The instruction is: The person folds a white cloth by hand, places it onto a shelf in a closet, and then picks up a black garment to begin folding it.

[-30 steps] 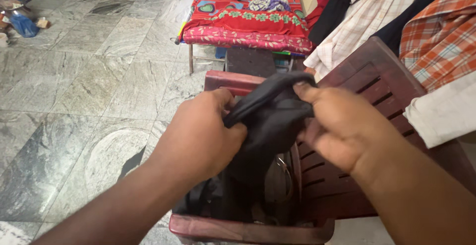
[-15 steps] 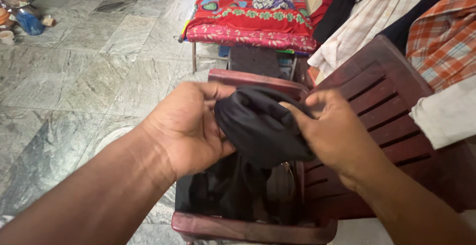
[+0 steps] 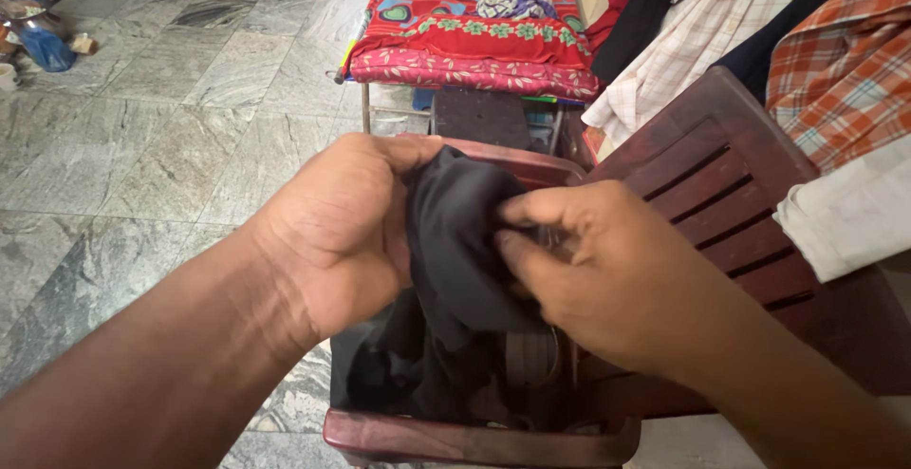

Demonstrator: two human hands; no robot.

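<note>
A black cloth garment (image 3: 455,241) is bunched between both of my hands above the seat of a dark red plastic chair (image 3: 702,175). My left hand (image 3: 346,232) grips the cloth's left side, fingers curled over its top. My right hand (image 3: 598,274) pinches the right side with thumb and fingers. The rest of the black fabric hangs down onto the chair seat, where more dark cloth and a belt-like piece (image 3: 531,355) lie.
A cot with a red flowered cover (image 3: 474,42) stands behind the chair. Checked and plain shirts (image 3: 826,70) hang at the right. The grey stone tile floor (image 3: 161,156) stretches left, with small items (image 3: 38,42) at the far left.
My hands have drawn closer together, gathering the black cloth into a tighter bunch. The right hand has moved left over the fabric.
</note>
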